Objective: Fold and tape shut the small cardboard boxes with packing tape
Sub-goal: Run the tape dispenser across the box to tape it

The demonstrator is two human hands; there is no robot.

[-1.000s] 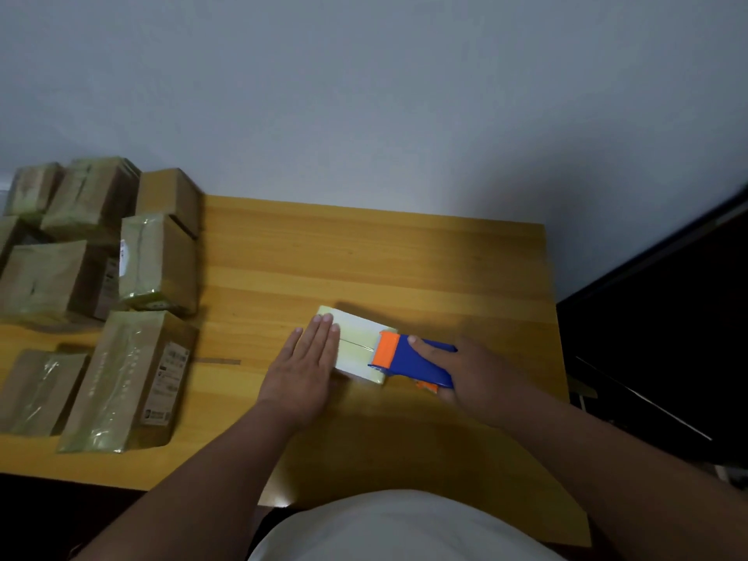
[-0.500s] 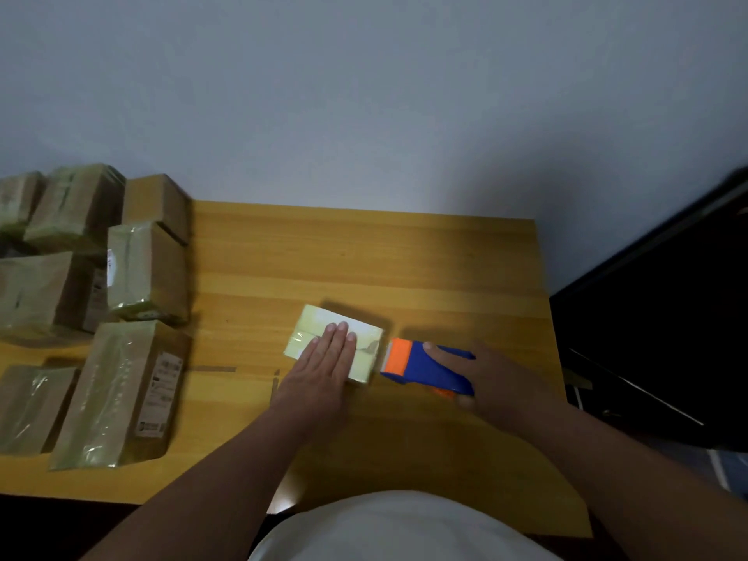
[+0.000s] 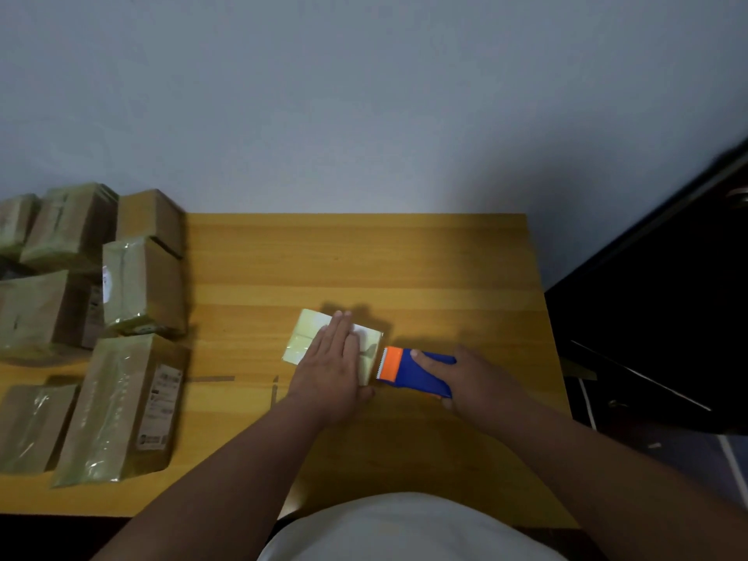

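Note:
A small pale box (image 3: 304, 336) lies flat on the wooden table (image 3: 364, 253), a strip of tape across its top. My left hand (image 3: 334, 366) presses flat on the box with straight fingers and covers its middle. Just right of the box's right edge sits a blue and orange tape dispenser (image 3: 413, 371), its toothed orange end toward the box. My right hand (image 3: 477, 382) grips the dispenser's blue body, index finger stretched along its top.
Several taped brown boxes (image 3: 117, 406) are stacked and laid at the table's left side, one more (image 3: 141, 285) standing behind. Short tape marks (image 3: 214, 378) lie on the tabletop near them. Dark furniture (image 3: 664, 317) stands right of the table.
The dispenser has slid rightward off the top of the box to its right edge. My left hand has moved from the box's left part onto its middle.

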